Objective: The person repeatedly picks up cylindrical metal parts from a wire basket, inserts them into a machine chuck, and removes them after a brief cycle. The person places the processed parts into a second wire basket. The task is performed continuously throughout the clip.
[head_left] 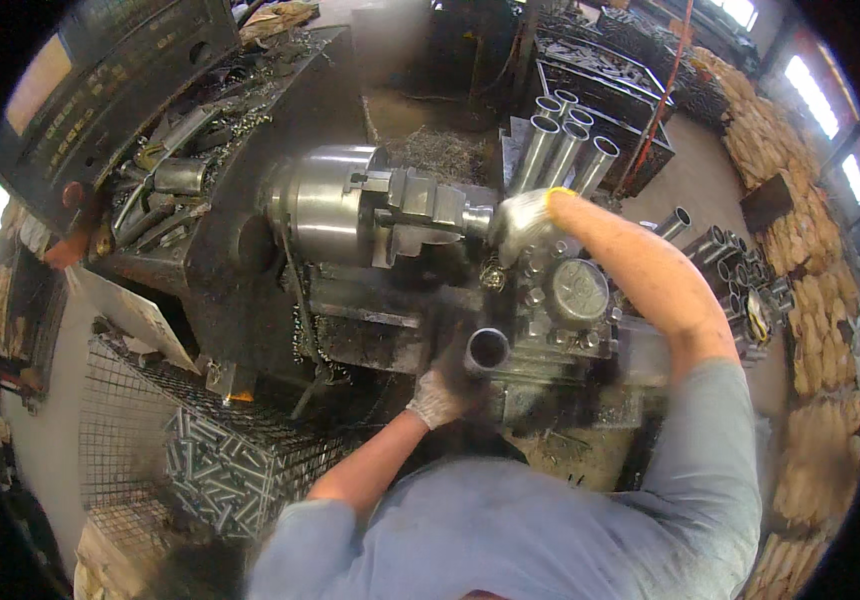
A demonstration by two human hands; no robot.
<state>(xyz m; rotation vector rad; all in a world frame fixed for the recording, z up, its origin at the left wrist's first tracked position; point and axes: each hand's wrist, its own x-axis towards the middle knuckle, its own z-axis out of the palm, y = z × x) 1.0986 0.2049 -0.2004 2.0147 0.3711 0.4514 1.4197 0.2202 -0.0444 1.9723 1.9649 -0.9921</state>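
My left hand (440, 388), in a glove with a pale cuff and dark palm, is closed round a short metal tube (488, 347). Its open end faces up, in front of the lathe. My right hand (528, 222), in a white glove with a yellow cuff edge, is at the outer end of a workpiece (478, 218) in the lathe chuck (335, 205). Blur and the back of the glove hide its fingers, so whether it grips the workpiece does not show. Just below that hand is the bolted tool post (578, 290).
Several shiny tubes (540, 150) stand upright behind my right hand. More tubes (730, 260) are on the right. A wire basket (120, 420) at the lower left contains many small metal pieces. Curled metal chips (440, 150) lie behind the chuck. Stacked brown sacks (810, 330) line the right side.
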